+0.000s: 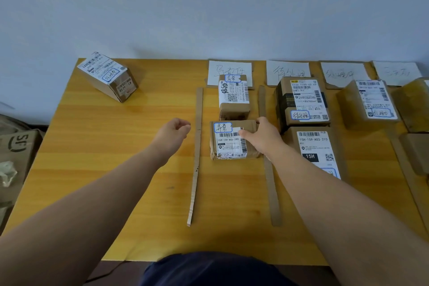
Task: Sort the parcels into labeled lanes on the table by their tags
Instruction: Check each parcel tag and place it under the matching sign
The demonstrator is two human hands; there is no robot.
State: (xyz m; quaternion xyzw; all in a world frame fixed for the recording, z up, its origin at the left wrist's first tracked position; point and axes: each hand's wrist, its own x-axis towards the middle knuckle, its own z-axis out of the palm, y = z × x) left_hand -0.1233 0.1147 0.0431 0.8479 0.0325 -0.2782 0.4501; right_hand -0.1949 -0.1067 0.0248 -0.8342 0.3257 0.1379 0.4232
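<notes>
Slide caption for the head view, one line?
Right hand holds a tagged parcel in the leftmost lane, left hand idle beside it; a stray parcel sits outside the lanes, far left.

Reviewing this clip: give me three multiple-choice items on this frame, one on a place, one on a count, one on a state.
1. Where does the brown cardboard parcel outside the lanes lie?
A) far left corner of the yellow wooden table
B) near edge
C) on a paper sign

2. How many parcels lie between the left cardboard strip and the second cardboard strip?
A) one
B) two
C) four

3. The left hand is:
A) gripping a parcel
B) holding nothing
C) pressing a strip

Key:
1 A, it sits alone by the wall.
2 B, the far parcel and the near parcel, which the right hand grips.
3 B, its fingers curl loosely above bare table.
</notes>
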